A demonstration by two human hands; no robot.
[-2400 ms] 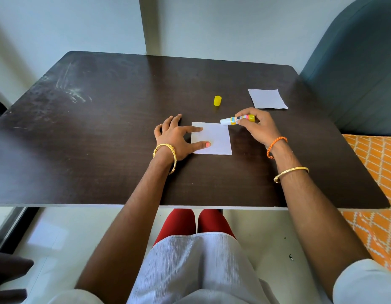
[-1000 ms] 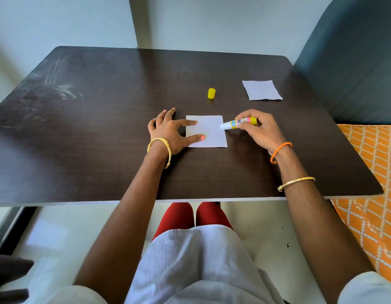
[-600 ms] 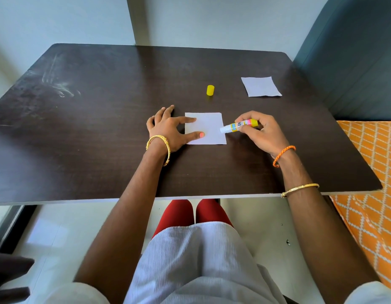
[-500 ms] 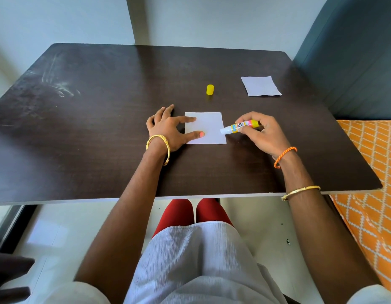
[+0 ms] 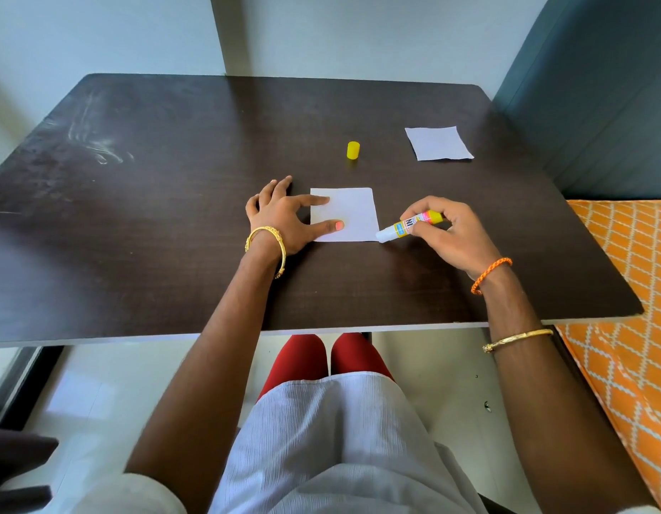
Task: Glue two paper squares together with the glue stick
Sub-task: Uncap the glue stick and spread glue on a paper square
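Observation:
A white paper square (image 5: 353, 213) lies flat on the dark table (image 5: 173, 217). My left hand (image 5: 284, 217) presses its left edge down with straight thumb and forefinger. My right hand (image 5: 451, 235) grips the uncapped glue stick (image 5: 410, 226), yellow with a colourful label, and its white tip touches the paper's near right corner. A second white paper square (image 5: 438, 143) lies apart at the far right of the table.
The glue stick's yellow cap (image 5: 353, 150) stands upright behind the near paper. A dark teal seat back (image 5: 599, 105) rises at the right, with an orange patterned cushion (image 5: 625, 291) beside the table's right edge. A pale wall stands behind the table.
The glue stick's tip has slid down the paper's right edge, from near the far corner to the near corner. My left hand has stayed pressed on the paper.

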